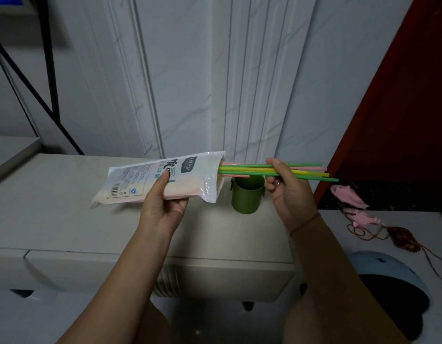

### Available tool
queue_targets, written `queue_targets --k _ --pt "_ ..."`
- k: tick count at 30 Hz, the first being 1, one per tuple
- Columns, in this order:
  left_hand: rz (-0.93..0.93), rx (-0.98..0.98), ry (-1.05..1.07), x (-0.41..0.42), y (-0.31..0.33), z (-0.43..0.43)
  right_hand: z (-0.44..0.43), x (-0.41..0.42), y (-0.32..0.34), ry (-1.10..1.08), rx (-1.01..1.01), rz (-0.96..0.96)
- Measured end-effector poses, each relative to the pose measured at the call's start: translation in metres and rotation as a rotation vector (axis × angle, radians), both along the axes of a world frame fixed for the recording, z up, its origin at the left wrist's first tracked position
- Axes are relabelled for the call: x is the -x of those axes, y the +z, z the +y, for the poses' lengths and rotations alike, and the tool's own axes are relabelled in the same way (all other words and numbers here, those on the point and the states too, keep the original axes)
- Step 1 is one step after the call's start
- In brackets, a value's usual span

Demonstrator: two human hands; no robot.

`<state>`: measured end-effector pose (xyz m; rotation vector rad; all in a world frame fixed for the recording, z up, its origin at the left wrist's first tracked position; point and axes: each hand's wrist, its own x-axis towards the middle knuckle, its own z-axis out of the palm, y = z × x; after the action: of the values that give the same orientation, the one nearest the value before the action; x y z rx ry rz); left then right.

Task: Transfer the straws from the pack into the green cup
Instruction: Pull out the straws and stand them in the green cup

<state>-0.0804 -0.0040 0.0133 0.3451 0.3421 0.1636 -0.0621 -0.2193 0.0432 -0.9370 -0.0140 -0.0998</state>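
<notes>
You are partway through the first pull: a bunch of straws (299, 171) sticks out of the pack (162, 178) at frame centre, and the green cup (247, 196) on the counter (66, 184) just below looks empty. Your left hand (165, 202) clamps the pack from beneath, thumb on top. Your right hand (287, 187) pinches the straws tight, right of centre.

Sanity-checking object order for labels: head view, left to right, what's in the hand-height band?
straw pack → left hand → green cup → right hand → free tips of the straws → pink object
</notes>
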Motion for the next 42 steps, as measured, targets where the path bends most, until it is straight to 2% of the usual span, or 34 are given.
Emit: queue_targets --k 5,8,20,42 --pt "-0.016 -0.004 -0.070 0.002 -0.003 -0.012 0.007 0.004 0.002 0.066 0.117 -0.067" --pt "-0.003 -0.007 -0.057 0.001 -0.006 -0.007 0.002 0.002 0.004 0.029 0.151 -0.091" --pt "0.073 -0.023 0.070 -0.009 -0.005 0.037 -0.064 -0.025 0.022 -0.080 0.192 -0.066" --pt "0.089 -0.024 0.055 -0.017 -0.004 0.023 -0.093 -0.020 0.040 -0.264 0.309 -0.010"
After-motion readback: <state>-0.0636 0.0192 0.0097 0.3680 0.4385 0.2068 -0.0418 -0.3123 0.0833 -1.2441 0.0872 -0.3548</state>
